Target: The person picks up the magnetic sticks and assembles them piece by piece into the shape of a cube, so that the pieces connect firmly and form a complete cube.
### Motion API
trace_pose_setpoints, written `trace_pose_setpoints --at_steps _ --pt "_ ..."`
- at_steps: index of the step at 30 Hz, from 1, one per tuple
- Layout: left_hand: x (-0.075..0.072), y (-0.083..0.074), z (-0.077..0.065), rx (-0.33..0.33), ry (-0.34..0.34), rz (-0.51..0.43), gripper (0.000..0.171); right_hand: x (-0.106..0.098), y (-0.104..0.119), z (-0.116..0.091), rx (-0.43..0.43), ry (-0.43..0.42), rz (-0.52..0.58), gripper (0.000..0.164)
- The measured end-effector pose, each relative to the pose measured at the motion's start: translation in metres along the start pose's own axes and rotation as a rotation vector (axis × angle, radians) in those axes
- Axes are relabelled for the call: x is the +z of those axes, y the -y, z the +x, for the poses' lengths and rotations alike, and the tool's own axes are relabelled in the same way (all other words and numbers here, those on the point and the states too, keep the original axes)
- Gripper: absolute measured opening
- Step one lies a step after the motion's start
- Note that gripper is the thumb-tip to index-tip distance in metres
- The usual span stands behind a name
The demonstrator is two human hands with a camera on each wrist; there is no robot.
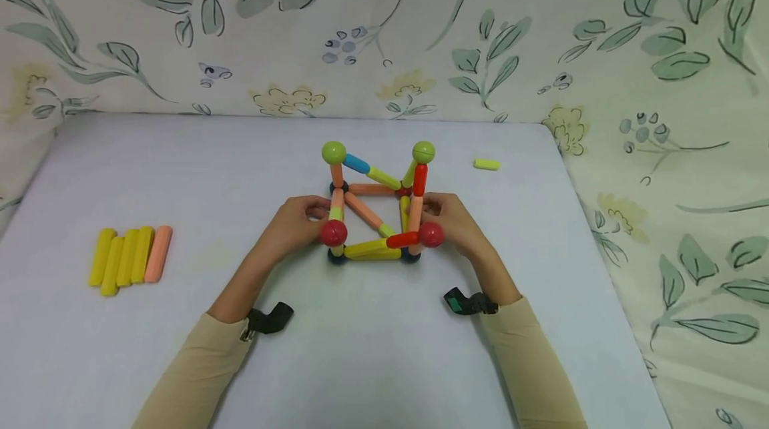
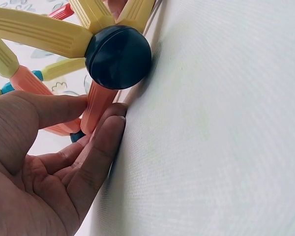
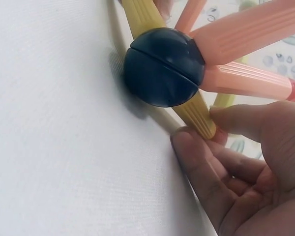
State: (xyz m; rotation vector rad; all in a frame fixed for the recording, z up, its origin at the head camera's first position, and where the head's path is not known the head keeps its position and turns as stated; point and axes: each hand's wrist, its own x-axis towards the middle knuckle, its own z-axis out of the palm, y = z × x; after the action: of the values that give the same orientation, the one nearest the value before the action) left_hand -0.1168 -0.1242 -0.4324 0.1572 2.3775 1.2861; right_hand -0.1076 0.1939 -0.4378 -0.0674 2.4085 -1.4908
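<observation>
A frame of magnetic rods and balls stands mid-table between my hands. Green balls (image 1: pixel 334 153) top its two far uprights, and red balls (image 1: pixel 430 234) top the near ones. Dark blue balls (image 2: pixel 119 57) sit at the near bottom corners. My left hand (image 1: pixel 296 223) pinches the salmon bottom rod (image 2: pixel 98 105) on the left side between thumb and fingers, low against the tabletop. On the opposite side, my right hand (image 1: pixel 450 217) pinches the yellow bottom rod (image 3: pixel 195 117), just behind the other dark blue ball (image 3: pixel 163 68). In the head view the frame's rods partly hide both hands' fingertips.
Several yellow rods (image 1: pixel 125 257) and one salmon rod (image 1: pixel 159 254) lie side by side on the left of the white table (image 1: pixel 372 349). A short yellow-green rod (image 1: pixel 486 164) lies at the back right. Floral cloth (image 1: pixel 384 35) hangs behind the table.
</observation>
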Motion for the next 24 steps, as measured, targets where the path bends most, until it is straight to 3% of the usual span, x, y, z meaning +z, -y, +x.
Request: trace_pose_setpoints --at_steps 4,11,15,19,24 --pt "0.000 0.000 -0.001 -0.003 -0.001 -0.010 0.052 0.001 -0.001 0.000 -0.024 -0.002 0.013 0.034" --pt "0.000 0.001 -0.002 0.016 0.006 -0.004 0.051 0.001 -0.001 -0.002 0.018 -0.013 0.003 0.042" --pt "-0.003 0.005 -0.010 0.034 -0.010 0.010 0.045 0.000 -0.003 -0.001 0.003 -0.007 -0.004 0.041" --pt "-0.020 0.013 -0.032 0.081 -0.106 0.100 0.046 0.000 -0.003 0.000 0.011 -0.011 -0.010 0.042" --pt "-0.059 0.030 -0.077 0.099 -0.333 0.257 0.045 0.001 -0.003 0.002 0.050 -0.032 -0.024 0.046"
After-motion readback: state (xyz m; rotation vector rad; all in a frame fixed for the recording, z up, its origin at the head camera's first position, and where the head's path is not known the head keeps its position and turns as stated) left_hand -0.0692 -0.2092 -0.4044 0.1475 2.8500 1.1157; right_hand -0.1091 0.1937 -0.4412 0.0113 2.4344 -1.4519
